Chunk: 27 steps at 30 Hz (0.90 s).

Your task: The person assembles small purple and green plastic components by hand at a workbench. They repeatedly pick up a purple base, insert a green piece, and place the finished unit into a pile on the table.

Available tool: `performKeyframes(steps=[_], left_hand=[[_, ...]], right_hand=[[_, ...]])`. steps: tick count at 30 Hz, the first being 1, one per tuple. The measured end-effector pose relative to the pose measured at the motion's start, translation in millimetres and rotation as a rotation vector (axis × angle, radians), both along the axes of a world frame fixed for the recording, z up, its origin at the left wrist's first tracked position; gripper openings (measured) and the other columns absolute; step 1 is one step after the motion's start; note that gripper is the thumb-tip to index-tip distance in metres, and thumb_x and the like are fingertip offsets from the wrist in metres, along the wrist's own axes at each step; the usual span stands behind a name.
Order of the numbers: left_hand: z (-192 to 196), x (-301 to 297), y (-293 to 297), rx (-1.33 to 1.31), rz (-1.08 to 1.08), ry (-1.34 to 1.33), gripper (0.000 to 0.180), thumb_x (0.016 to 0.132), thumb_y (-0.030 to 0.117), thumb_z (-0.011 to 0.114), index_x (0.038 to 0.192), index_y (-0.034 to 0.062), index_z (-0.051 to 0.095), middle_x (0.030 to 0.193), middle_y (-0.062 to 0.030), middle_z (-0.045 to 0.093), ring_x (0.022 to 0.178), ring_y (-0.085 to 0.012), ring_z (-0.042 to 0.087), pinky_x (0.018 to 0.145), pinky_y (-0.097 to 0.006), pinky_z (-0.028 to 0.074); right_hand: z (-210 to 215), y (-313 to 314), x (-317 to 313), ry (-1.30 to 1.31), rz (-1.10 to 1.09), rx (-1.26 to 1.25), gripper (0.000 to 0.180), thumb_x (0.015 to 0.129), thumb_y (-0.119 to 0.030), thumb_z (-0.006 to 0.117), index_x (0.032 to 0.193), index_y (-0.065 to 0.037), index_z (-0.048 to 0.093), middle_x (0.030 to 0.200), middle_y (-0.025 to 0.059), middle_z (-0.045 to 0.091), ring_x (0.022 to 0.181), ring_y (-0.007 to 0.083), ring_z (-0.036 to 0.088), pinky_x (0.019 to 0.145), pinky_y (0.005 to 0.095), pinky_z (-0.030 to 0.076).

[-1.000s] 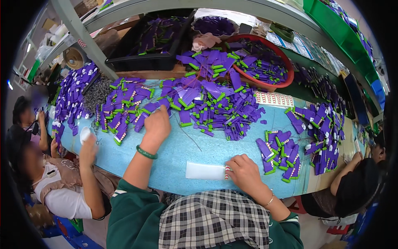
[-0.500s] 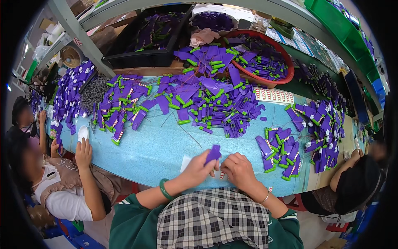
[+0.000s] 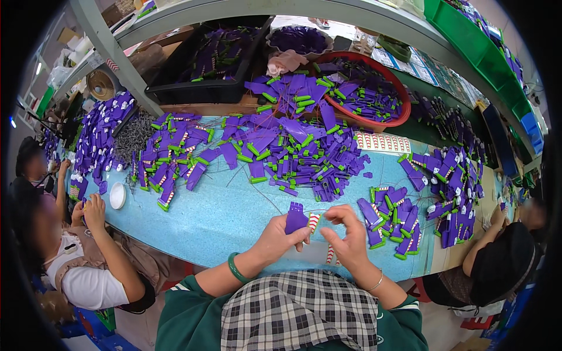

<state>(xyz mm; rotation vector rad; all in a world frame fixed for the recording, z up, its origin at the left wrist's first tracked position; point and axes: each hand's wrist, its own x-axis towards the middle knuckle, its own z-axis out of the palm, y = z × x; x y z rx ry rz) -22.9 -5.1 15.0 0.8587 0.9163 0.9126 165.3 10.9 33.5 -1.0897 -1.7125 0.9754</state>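
My left hand [image 3: 280, 238] is closed on a flat purple plastic part [image 3: 296, 217], pinched between thumb and fingers above the near part of the blue tabletop. A red-and-white striped sticker [image 3: 314, 221] shows at the part's right side, and a thin reddish wire runs from there toward my right hand [image 3: 349, 235]. That hand is just right of the sticker, thumb and fingers apart, with nothing visibly held. Below the hands, a clear strip with striped stickers [image 3: 330, 254] lies near the table's front edge, partly hidden by my right hand.
Purple-and-green parts [image 3: 310, 155] are heaped ahead, with a smaller pile [image 3: 391, 219] at right. Behind them stand a red basin [image 3: 405, 108] and a black tray [image 3: 199, 93]. A sticker sheet [image 3: 383, 143] lies by the heap. Co-workers sit on both sides; a white dish [image 3: 117, 195] is at left.
The purple part has turned in my left hand, and its striped side now shows. My right hand has opened and moved slightly away to the right. The co-worker at left has let go of the white dish.
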Motion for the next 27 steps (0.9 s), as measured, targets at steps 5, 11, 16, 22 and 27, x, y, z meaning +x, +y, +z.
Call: performKeyframes(steps=[5, 11, 16, 22, 27], left_hand=[[3, 1, -1, 0.015, -0.042, -0.080, 0.021, 0.094, 0.011, 0.050, 0.114, 0.0032, 0.048, 0.093, -0.0075, 0.060, 0.078, -0.0133, 0.060, 0.060, -0.027, 0.052], [0, 4, -4, -0.173, -0.022, -0.387, 0.041, 0.096, 0.011, 0.043, 0.135, 0.0073, 0.032, 0.124, -0.0101, 0.049, 0.111, -0.0207, 0.054, 0.082, -0.037, 0.055], [3, 4, -4, -0.200, -0.048, -0.425, 0.043, 0.094, 0.009, 0.044, 0.136, 0.0078, 0.032, 0.127, -0.0106, 0.046, 0.117, -0.0227, 0.051, 0.090, -0.042, 0.052], [5, 5, -6, -0.196, -0.056, -0.432, 0.046, 0.091, 0.005, 0.042, 0.135, 0.0078, 0.032, 0.128, -0.0110, 0.045, 0.119, -0.0235, 0.049, 0.093, -0.044, 0.050], [2, 5, -6, -0.188, -0.064, -0.449, 0.048, 0.089, 0.002, 0.040, 0.136, 0.0076, 0.030, 0.128, -0.0111, 0.045, 0.118, -0.0242, 0.050, 0.094, -0.044, 0.049]], right_hand=[[-13, -1, -5, 0.150, 0.089, -0.141, 0.013, 0.080, -0.006, 0.068, 0.089, -0.001, 0.059, 0.092, 0.0078, 0.058, 0.085, 0.0147, 0.055, 0.075, 0.0268, 0.045], [-20, -6, -11, 0.216, 0.044, -0.284, 0.011, 0.080, -0.006, 0.069, 0.081, -0.001, 0.059, 0.079, 0.0042, 0.059, 0.074, 0.0115, 0.055, 0.070, 0.0259, 0.045], [-24, -7, -12, 0.198, 0.009, -0.288, 0.011, 0.079, -0.006, 0.070, 0.080, -0.001, 0.059, 0.076, 0.0031, 0.058, 0.072, 0.0108, 0.054, 0.069, 0.0255, 0.044], [-29, -9, -12, 0.212, -0.006, -0.288, 0.012, 0.078, -0.005, 0.070, 0.077, -0.002, 0.059, 0.075, 0.0034, 0.058, 0.071, 0.0109, 0.053, 0.068, 0.0257, 0.044], [-27, -9, -13, 0.173, -0.001, -0.225, 0.012, 0.077, -0.005, 0.070, 0.076, -0.002, 0.059, 0.073, 0.0040, 0.058, 0.070, 0.0122, 0.054, 0.067, 0.0261, 0.044]])
